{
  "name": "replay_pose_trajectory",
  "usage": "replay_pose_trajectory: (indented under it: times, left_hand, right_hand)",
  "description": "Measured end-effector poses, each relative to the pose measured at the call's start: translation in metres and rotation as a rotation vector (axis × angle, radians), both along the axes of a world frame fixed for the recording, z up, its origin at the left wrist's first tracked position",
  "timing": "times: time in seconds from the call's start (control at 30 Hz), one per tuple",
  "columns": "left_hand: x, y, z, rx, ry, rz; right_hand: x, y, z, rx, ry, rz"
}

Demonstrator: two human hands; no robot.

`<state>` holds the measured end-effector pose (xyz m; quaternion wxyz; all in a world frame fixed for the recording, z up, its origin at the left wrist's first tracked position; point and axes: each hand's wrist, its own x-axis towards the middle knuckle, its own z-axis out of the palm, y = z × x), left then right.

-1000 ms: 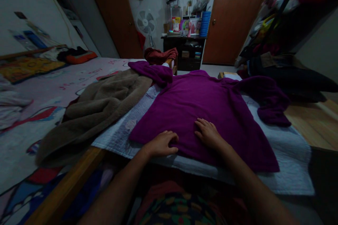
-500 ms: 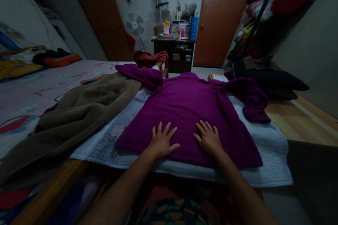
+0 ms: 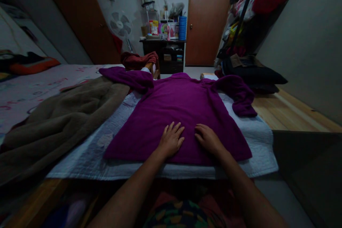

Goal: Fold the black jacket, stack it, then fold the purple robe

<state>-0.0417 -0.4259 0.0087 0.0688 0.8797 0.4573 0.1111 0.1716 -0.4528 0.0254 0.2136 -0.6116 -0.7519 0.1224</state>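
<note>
A purple long-sleeved fleece top [image 3: 184, 103] lies spread out, its collar at the far end and its hem toward me. One sleeve is folded out to each side. My left hand [image 3: 171, 140] rests flat on its lower middle, fingers slightly apart. Beside it, my right hand [image 3: 208, 137] lies on the same fabric with its fingers loosely bent and pointing inward; no cloth is gripped. Under the top is a light quilted cloth [image 3: 263, 149], showing along the front and both sides.
On the left, a grey-brown fleece garment [image 3: 80, 114] lies over the bed [image 3: 66, 76]. A dark pile of folded clothes [image 3: 253, 73] sits on a wooden surface [image 3: 296, 110] at right. Toward the back stand a fan [image 3: 120, 24], a black shelf [image 3: 162, 46] and a reddish cloth [image 3: 139, 60].
Both hands have come closer together on the purple top, and their fingers are less spread; the right ones have bent inward. My view has turned a little to the right.
</note>
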Motion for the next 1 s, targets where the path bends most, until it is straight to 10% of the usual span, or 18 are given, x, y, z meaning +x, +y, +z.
replay_pose_trajectory:
  times: [0.23,0.6,0.87,1.0]
  left_hand:
    - [0.004,0.000,0.007,-0.023,0.040,0.020]
    - [0.089,0.037,0.013,-0.031,0.081,-0.340]
    - [0.108,0.080,0.002,-0.071,0.147,-0.274]
    - [0.101,0.096,0.001,-0.029,0.121,-0.200]
  right_hand:
    - [0.074,0.001,0.036,0.338,0.037,-0.350]
    - [0.097,-0.001,0.042,0.139,0.088,-0.426]
    - [0.107,-0.025,0.058,-0.250,0.421,-0.414]
    - [0.112,-0.031,0.054,-0.202,0.497,-0.446]
